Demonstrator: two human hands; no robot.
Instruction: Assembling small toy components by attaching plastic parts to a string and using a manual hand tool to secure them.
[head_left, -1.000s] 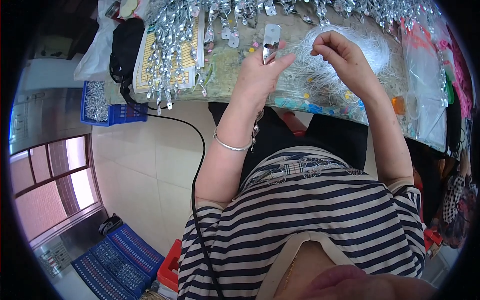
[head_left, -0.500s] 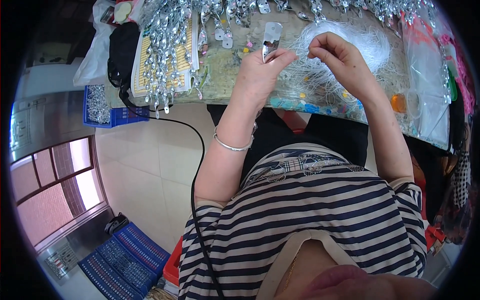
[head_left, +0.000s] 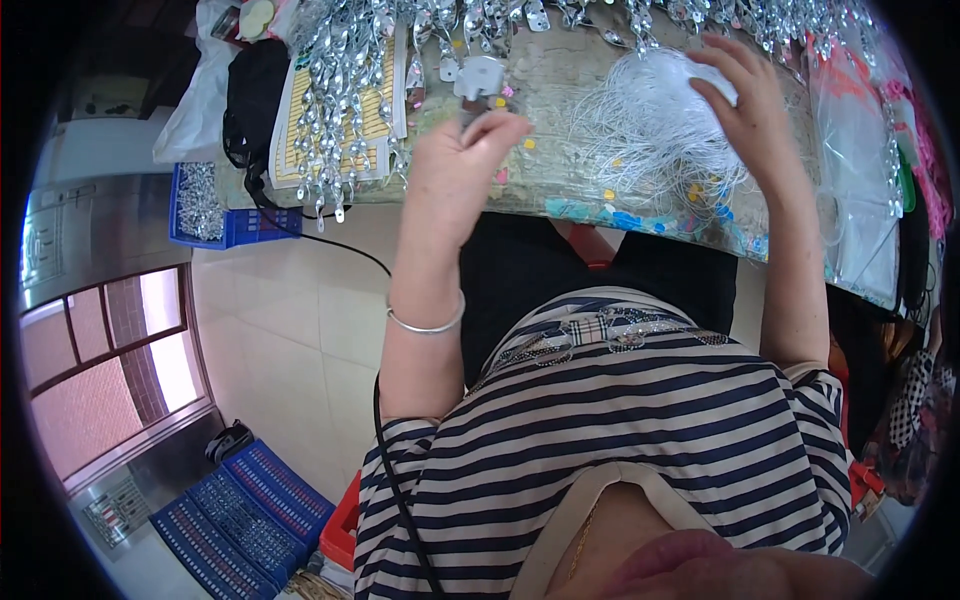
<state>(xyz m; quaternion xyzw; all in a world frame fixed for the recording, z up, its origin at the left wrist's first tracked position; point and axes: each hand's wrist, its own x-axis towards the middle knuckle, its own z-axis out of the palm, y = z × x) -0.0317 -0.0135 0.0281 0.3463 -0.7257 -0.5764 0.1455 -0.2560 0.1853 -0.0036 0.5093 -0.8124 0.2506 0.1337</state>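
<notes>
My left hand (head_left: 455,170) is closed, thumb against its bent fingers, on a flat silver metal piece (head_left: 479,78) that sticks up beyond the fingertips; motion blurs its outline. To the right, my right hand (head_left: 757,115) is raised with thumb and fingers apart, at the right side of a loose pile of fine white thread (head_left: 650,110). I see nothing between its fingers, though a thin strand would be hard to make out. Strings of shiny silver pieces (head_left: 345,110) hang and lie to the left of my left hand.
More silver strings (head_left: 740,20) run along the worktable's (head_left: 560,120) far side. Clear plastic bags (head_left: 850,160) lie at the right end. A black bag (head_left: 255,100) and a yellow-striped sheet (head_left: 285,140) are at the left. A blue crate (head_left: 235,232) of silver pieces stands beyond the table's left edge.
My left hand has moved left with the metal piece, which has turned. My right hand has moved right and farther away, and its pinched fingers have spread.
</notes>
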